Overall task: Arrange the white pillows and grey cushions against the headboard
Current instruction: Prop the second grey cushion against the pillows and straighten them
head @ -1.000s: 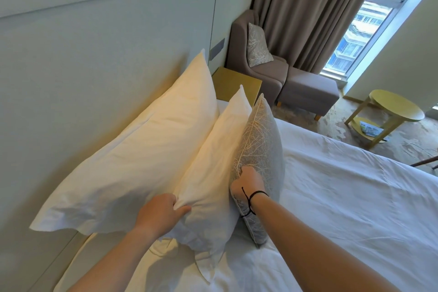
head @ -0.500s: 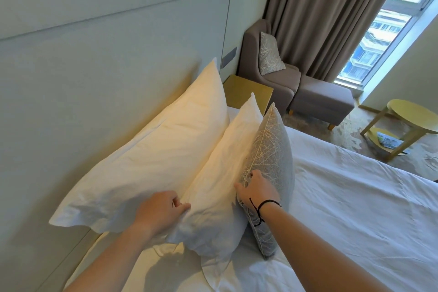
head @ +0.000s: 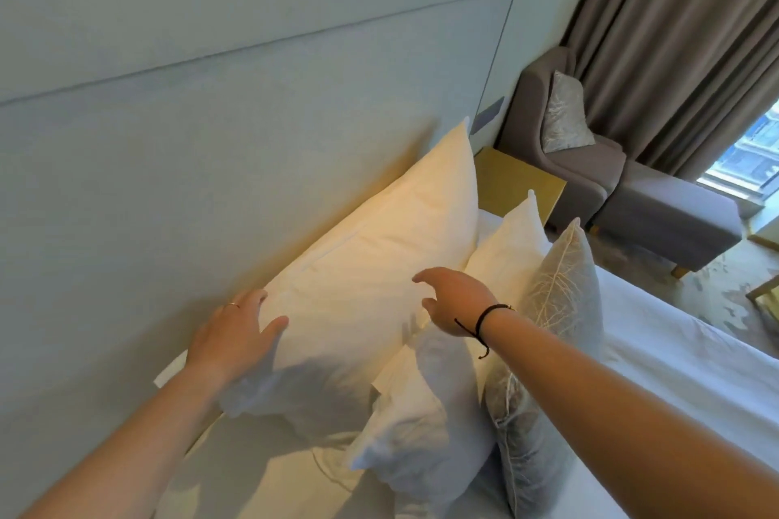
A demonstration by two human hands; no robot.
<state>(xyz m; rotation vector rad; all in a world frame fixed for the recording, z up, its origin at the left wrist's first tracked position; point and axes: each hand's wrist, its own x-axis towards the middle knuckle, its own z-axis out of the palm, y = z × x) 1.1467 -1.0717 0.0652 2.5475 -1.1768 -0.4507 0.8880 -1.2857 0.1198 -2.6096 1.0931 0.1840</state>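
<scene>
We are in a hotel-style bedroom: a white-sheeted bed [head: 674,358], with a padded headboard [head: 210,139] behind it and a grey armchair [head: 560,164] and long curtains [head: 674,46] beyond it.

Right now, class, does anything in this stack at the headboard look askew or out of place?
Nothing is damaged. The big pillow leans on the headboard at a slant, its near end sagging low. The small pillow and grey cushion stand on edge in front. Both hands, left and right, reach for the big pillow.
</scene>
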